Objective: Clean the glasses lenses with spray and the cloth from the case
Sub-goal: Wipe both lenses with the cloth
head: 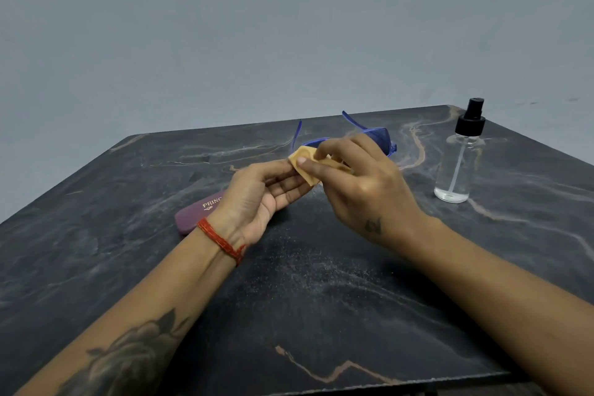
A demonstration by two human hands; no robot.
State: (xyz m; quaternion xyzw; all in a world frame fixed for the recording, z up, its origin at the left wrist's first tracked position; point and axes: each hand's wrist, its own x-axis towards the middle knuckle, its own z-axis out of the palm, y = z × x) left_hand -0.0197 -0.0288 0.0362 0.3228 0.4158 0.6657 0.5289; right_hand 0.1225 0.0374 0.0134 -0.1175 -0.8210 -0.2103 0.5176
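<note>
Blue-framed glasses [381, 135] with blue lenses are held above the dark table, temples pointing away from me. My left hand [257, 199] grips the frame's left end, palm turned up. My right hand [360, 183] pinches a small yellow cloth [307, 164] over the left lens, thumb on top of the cloth. The right lens shows past my right hand's knuckles; the left lens is hidden by the cloth. A maroon glasses case [197, 212] with gold lettering lies shut on the table, partly behind my left wrist. A clear spray bottle [459, 167] with a black pump stands at the right.
The dark marble-pattern table [321, 299] has fine spray droplets speckled across its middle. Its near edge runs along the bottom of the view. A plain grey wall stands behind the table's far edge.
</note>
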